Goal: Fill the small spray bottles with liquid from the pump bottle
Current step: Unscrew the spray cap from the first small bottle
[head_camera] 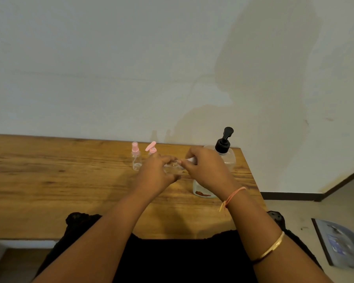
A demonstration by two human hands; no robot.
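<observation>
The brown wooden surface [70, 180] runs across the middle of the frame. Near its back edge, in the centre, a small spray bottle [136, 160] with a pink top stands beside a pink-topped bottle [151, 149]. To the right stands the big pump bottle [224, 149] with a black top. In front of it is a printed bottle [201, 190], partly hidden.

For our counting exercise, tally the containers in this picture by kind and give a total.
Small pink-topped bottles, standing: 2
Small clear bottle held by left hand and right hand: 1
Pump bottle with black top: 1
Clear printed container, partly hidden: 1
Total: 5
</observation>
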